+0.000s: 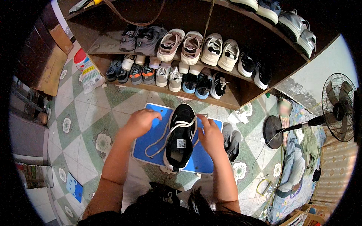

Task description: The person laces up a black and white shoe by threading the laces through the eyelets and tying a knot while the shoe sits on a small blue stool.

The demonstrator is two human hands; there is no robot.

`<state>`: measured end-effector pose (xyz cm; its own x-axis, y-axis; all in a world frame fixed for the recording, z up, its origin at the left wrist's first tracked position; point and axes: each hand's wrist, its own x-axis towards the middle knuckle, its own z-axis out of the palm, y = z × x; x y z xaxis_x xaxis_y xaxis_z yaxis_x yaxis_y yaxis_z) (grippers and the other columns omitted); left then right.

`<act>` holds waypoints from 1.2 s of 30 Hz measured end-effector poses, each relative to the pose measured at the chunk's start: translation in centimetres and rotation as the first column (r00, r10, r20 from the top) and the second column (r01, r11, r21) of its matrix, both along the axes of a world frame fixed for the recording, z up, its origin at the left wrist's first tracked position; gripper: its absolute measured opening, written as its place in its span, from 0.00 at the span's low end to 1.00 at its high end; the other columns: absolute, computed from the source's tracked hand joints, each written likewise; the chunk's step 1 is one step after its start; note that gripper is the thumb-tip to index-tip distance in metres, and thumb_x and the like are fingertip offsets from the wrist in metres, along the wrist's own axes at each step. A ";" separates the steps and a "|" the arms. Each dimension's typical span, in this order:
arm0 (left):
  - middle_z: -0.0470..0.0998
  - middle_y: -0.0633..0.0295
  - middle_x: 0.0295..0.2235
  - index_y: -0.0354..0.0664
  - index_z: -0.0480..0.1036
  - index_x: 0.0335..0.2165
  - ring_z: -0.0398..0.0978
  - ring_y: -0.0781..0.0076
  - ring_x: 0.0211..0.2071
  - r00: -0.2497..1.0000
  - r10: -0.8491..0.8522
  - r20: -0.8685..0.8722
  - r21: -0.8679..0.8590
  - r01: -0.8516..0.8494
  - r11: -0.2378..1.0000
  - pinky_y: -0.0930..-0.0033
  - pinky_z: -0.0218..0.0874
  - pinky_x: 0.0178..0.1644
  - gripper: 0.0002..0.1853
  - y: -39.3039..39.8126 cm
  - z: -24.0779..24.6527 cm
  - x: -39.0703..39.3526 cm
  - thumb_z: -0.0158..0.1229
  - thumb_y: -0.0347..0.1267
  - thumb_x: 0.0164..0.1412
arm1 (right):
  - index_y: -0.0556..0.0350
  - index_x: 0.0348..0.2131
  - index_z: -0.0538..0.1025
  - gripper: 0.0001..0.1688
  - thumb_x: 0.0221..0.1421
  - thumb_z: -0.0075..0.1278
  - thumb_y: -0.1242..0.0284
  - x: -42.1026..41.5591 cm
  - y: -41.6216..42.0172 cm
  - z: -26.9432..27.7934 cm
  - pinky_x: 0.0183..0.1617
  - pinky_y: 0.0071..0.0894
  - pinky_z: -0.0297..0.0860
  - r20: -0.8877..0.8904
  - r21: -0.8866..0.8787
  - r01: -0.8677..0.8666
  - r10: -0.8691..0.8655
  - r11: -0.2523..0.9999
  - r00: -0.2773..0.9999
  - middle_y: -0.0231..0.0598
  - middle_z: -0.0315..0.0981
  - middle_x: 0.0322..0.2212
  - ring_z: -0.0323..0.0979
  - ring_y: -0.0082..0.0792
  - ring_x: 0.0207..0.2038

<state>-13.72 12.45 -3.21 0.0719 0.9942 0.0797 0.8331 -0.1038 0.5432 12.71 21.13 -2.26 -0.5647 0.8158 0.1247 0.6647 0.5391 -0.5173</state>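
Note:
A black sneaker (178,138) with a white sole lies on a blue stool top (154,138) with a white rim, toe pointing away from me. Its white lace (154,147) is loose, with a long loop lying on the blue surface left of the shoe. My left hand (143,122) hovers over the left edge of the top, fingers bent, apart from the shoe, with nothing visible in it. Beside the shoe's right side is my right hand (209,134), thumb and forefinger apart. Lace passes by its fingertips; whether they grip it is hidden.
Ahead stands a wooden shoe rack (104,45) with several pairs of shoes. Grey shoes (233,141) sit on the floor right of the stool. Farther right are a standing fan (338,110), its cable and heaped cloth (305,141). A red bucket (80,58) is at the left.

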 end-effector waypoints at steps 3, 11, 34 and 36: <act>0.75 0.54 0.28 0.44 0.70 0.31 0.73 0.53 0.32 0.997 0.046 0.057 -0.066 -0.043 0.997 0.57 0.63 0.35 0.06 1.2 1.0 2.2 0.47 0.29 0.54 | 0.52 0.37 0.70 0.16 0.44 0.51 0.76 -1.1 0.0 -0.9 0.38 0.42 0.68 -0.060 0.093 -0.070 0.076 0.993 0.995 0.45 0.68 0.36 0.68 0.48 0.40; 0.74 0.52 0.25 0.39 0.69 0.30 0.73 0.57 0.26 0.985 -0.083 0.149 -0.282 0.123 0.952 0.62 0.63 0.31 0.10 1.0 1.3 3.7 0.51 0.36 0.57 | 0.56 0.30 0.71 0.10 0.43 0.53 0.74 -1.1 -0.9 1.5 0.33 0.41 0.68 0.058 -0.107 -0.145 0.152 0.984 0.987 0.42 0.71 0.26 0.71 0.45 0.31; 0.72 0.55 0.20 0.38 0.69 0.25 0.71 0.59 0.21 0.992 0.009 0.127 -0.349 0.036 0.936 0.61 0.60 0.25 0.18 1.4 0.7 5.3 0.53 0.44 0.56 | 0.58 0.29 0.69 0.14 0.49 0.53 0.66 -1.4 0.5 -1.1 0.32 0.43 0.66 -0.145 -0.285 -0.082 0.042 0.955 0.988 0.49 0.71 0.26 0.70 0.50 0.29; 0.71 0.57 0.18 0.39 0.68 0.24 0.70 0.62 0.19 0.995 -0.033 0.098 -0.308 0.062 0.949 0.63 0.59 0.23 0.18 1.3 0.5 5.3 0.51 0.44 0.57 | 0.58 0.29 0.68 0.14 0.49 0.53 0.66 -1.5 0.6 -1.4 0.32 0.44 0.66 -0.152 -0.298 -0.089 0.045 0.951 0.987 0.49 0.71 0.26 0.70 0.51 0.29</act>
